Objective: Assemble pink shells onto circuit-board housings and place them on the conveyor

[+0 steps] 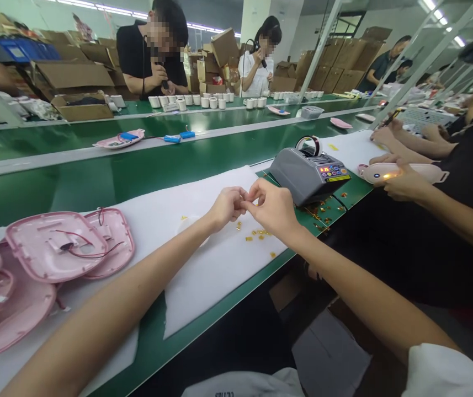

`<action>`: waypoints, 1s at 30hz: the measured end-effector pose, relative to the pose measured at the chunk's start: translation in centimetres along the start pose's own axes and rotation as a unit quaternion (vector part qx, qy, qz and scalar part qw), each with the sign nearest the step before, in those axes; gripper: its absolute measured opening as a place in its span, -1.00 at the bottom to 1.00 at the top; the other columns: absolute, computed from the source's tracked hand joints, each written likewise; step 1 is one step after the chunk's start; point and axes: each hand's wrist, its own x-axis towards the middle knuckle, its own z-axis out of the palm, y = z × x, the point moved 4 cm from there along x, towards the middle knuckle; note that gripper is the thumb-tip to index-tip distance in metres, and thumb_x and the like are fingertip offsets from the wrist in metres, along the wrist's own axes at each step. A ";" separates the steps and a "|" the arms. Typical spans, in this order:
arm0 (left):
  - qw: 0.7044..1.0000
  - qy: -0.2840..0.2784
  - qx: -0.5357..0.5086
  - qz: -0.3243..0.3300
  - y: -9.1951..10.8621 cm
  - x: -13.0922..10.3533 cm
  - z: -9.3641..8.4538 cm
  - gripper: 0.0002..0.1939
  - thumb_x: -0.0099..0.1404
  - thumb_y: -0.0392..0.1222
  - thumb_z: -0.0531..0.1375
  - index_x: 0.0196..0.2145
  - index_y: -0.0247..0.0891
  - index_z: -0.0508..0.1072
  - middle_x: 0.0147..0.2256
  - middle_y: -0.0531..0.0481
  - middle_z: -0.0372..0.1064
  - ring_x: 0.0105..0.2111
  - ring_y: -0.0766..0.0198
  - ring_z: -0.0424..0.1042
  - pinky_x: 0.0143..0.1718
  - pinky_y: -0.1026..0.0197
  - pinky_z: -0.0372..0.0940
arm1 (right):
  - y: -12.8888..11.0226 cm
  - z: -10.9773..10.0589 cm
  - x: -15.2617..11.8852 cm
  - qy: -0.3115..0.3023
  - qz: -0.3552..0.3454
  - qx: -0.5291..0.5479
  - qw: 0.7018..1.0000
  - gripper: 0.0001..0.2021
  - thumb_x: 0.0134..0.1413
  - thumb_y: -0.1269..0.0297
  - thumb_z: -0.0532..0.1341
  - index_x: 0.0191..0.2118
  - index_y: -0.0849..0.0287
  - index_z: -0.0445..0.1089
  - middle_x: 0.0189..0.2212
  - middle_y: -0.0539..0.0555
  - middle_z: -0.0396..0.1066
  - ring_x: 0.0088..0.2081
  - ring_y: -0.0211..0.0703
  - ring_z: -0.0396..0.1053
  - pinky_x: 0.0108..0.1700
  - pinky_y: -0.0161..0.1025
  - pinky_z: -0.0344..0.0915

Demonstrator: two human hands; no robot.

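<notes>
Whatever lies between the fingertips is too small and too covered to make out. The left hand (228, 207) and the right hand (273, 207) meet tip to tip above the white sheet (207, 286) on the green tabletop (152, 332), fingers pinched narrow; I cannot tell whether they grip anything. A pale round thing (186, 222) is partly hidden by the left forearm. The left edge of the view cuts off some of the pink shells (33, 248), and others overlap, so wires and undersides show only in part.

At least five shells can be counted, plus one grey tape dispenser (302, 171) beyond the right hand. At least six yellow pieces (248, 239) lie on the sheet below and near the right hand, their long axes at mixed angles. The left fingers point rightward, the right fingers leftward, toward each other.
</notes>
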 end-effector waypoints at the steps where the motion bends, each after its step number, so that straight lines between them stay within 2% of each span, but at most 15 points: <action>1: 0.999 0.028 0.037 0.019 0.1 0.1 -0.4 -0.83 -0.19 -0.20 -0.05 -0.55 -0.26 0.20 -0.66 0.06 0.06 -0.66 0.40 -0.07 -0.62 0.32 -0.15 | -0.2 -0.1 0.3 0.000 -0.005 -0.023 1.000 -0.89 -0.10 0.35 0.31 -0.45 0.17 0.35 -0.46 -0.05 0.45 -0.47 -0.29 0.31 -0.36 -0.30 0.18; 3: 0.992 0.073 0.100 0.039 0.0 0.4 -1.2 -0.91 -0.15 -0.19 -0.03 -0.63 -0.26 0.16 -0.66 0.04 0.05 -0.64 0.39 0.00 -0.61 0.31 -0.10 | -0.6 -0.4 0.7 -0.035 -0.020 -0.027 0.999 -0.91 -0.10 0.34 0.31 -0.45 0.17 0.38 -0.45 -0.03 0.45 -0.45 -0.27 0.32 -0.37 -0.30 0.19; 5: 0.987 0.101 0.120 0.032 -0.3 0.8 -2.1 -0.93 -0.16 -0.21 -0.03 -0.66 -0.25 0.12 -0.67 0.05 0.00 -0.63 0.39 -0.02 -0.60 0.30 -0.10 | -0.4 -1.3 0.7 -0.073 -0.030 0.005 0.997 -0.94 -0.05 0.34 0.28 -0.38 0.16 0.45 -0.38 -0.01 0.48 -0.41 -0.26 0.36 -0.36 -0.30 0.24; 8: 0.987 0.125 0.104 0.016 -0.7 1.6 -3.5 -0.96 -0.16 -0.24 -0.03 -0.64 -0.24 0.11 -0.66 0.06 -0.03 -0.64 0.39 -0.07 -0.60 0.28 -0.13 | 1.3 -2.8 -0.6 -0.114 -0.022 -0.005 0.993 -0.87 0.04 0.31 0.23 -0.27 0.15 0.50 -0.29 0.05 0.50 -0.37 -0.23 0.40 -0.32 -0.27 0.31; 10: 0.988 0.122 0.096 0.013 -0.9 1.9 -3.8 -0.95 -0.13 -0.25 -0.02 -0.65 -0.23 0.10 -0.66 0.05 -0.01 -0.64 0.37 -0.06 -0.60 0.26 -0.11 | 3.0 -3.0 -2.0 -0.177 -0.012 -0.063 0.982 -0.84 0.05 0.28 0.25 -0.24 0.15 0.53 -0.27 0.07 0.50 -0.37 -0.22 0.41 -0.28 -0.24 0.33; 13: 0.991 0.103 0.088 0.020 -1.1 2.0 -3.3 -0.87 -0.04 -0.24 0.01 -0.66 -0.23 0.09 -0.65 0.03 0.00 -0.62 0.35 -0.03 -0.57 0.23 -0.07 | 5.1 -2.2 -4.2 -0.250 0.000 -0.148 0.957 -0.81 0.06 0.26 0.27 -0.19 0.12 0.54 -0.26 0.06 0.49 -0.33 -0.18 0.43 -0.23 -0.22 0.34; 15: 0.992 0.093 0.083 0.023 -1.2 1.8 -2.5 -0.78 0.04 -0.22 0.03 -0.66 -0.22 0.04 -0.66 0.05 -0.06 -0.62 0.36 -0.06 -0.57 0.23 -0.09 | 5.5 -1.5 -5.0 -0.247 0.000 -0.177 0.953 -0.85 0.10 0.29 0.25 -0.22 0.12 0.55 -0.26 0.05 0.50 -0.30 -0.16 0.44 -0.20 -0.22 0.33; 19: 0.993 0.047 0.104 0.026 -1.6 1.1 -0.6 -0.61 0.21 -0.17 0.03 -0.68 -0.21 -0.06 -0.67 0.09 -0.16 -0.64 0.39 -0.13 -0.56 0.22 -0.14 | 4.8 -0.6 -5.2 -0.237 0.009 -0.217 0.947 -0.89 0.09 0.38 0.23 -0.33 0.10 0.53 -0.30 0.02 0.53 -0.28 -0.15 0.44 -0.22 -0.24 0.28; 22: 0.989 0.024 0.145 0.027 -2.0 0.4 0.7 -0.61 0.29 -0.16 -0.01 -0.68 -0.25 0.12 -0.67 0.08 -0.03 -0.62 0.35 -0.02 -0.52 0.23 -0.04 | 4.1 -0.3 -4.7 -0.265 0.005 -0.266 0.927 -0.88 0.11 0.41 0.19 -0.36 0.12 0.48 -0.29 0.03 0.52 -0.26 -0.13 0.42 -0.27 -0.26 0.21; 25: 0.985 0.031 0.164 0.047 -2.4 -0.2 1.5 -0.66 0.32 -0.18 -0.03 -0.57 -0.29 0.33 -0.59 0.06 0.13 -0.53 0.29 0.14 -0.40 0.22 0.08 | 3.7 0.0 -4.4 -0.313 -0.004 -0.292 0.904 -0.86 0.12 0.47 0.14 -0.36 0.15 0.41 -0.27 0.06 0.48 -0.23 -0.13 0.39 -0.28 -0.27 0.17; 28: 0.980 0.044 0.178 0.076 -2.8 -0.5 1.6 -0.68 0.31 -0.20 -0.01 -0.55 -0.30 0.35 -0.56 0.06 0.18 -0.46 0.26 0.21 -0.27 0.20 0.14 | 4.0 0.5 -4.5 -0.350 -0.030 -0.305 0.885 -0.87 0.13 0.51 0.09 -0.33 0.17 0.34 -0.26 0.10 0.42 -0.23 -0.12 0.36 -0.28 -0.26 0.16; 30: 0.978 0.054 0.178 0.091 -3.0 -0.6 1.4 -0.69 0.31 -0.19 -0.02 -0.54 -0.29 0.35 -0.56 0.07 0.18 -0.45 0.26 0.22 -0.24 0.19 0.16 | 4.4 0.8 -4.8 -0.347 -0.068 -0.318 0.880 -0.87 0.13 0.53 0.05 -0.31 0.18 0.29 -0.26 0.14 0.38 -0.21 -0.09 0.33 -0.27 -0.24 0.17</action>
